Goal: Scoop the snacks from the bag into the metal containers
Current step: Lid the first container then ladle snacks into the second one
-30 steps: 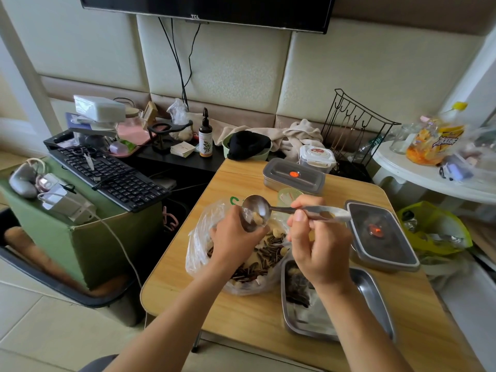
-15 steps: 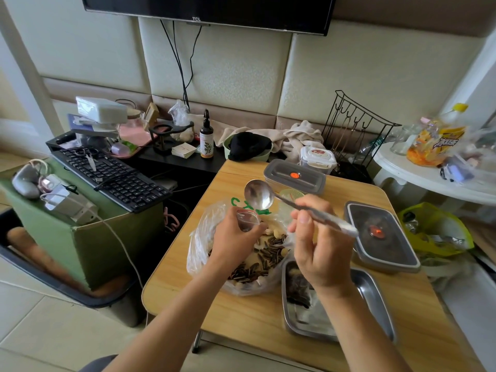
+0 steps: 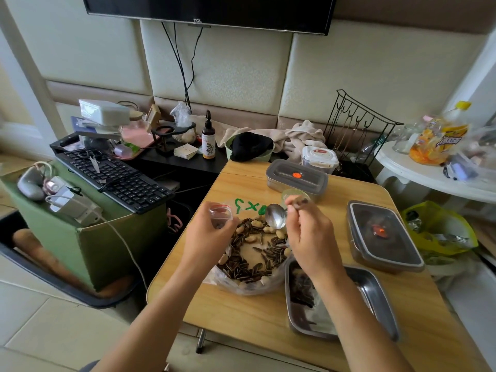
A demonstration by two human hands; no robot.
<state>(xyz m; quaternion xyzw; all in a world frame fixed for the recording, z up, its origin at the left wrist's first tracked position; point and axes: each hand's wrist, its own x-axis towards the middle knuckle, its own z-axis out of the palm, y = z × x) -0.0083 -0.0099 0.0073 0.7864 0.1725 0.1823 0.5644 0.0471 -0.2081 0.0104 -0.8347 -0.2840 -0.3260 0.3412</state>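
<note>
The left hand (image 3: 206, 237) curls its fingers round the rim of the bag (image 3: 237, 286) by the left edge of the desk (image 3: 241, 320). The right hand (image 3: 311, 237) grips a spoon (image 3: 276, 216) in curled fingers above the snacks (image 3: 245, 238), beside the front-edge metal container (image 3: 377, 291).

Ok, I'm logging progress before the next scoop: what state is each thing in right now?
Plastic bag: open, mouth held by the left hand.
Spoon: empty, gripped by the right hand.
Near metal container: uncovered, partly filled.
Far metal container: lid on.
Dark container: lid on.
Television: screen dark.
</note>
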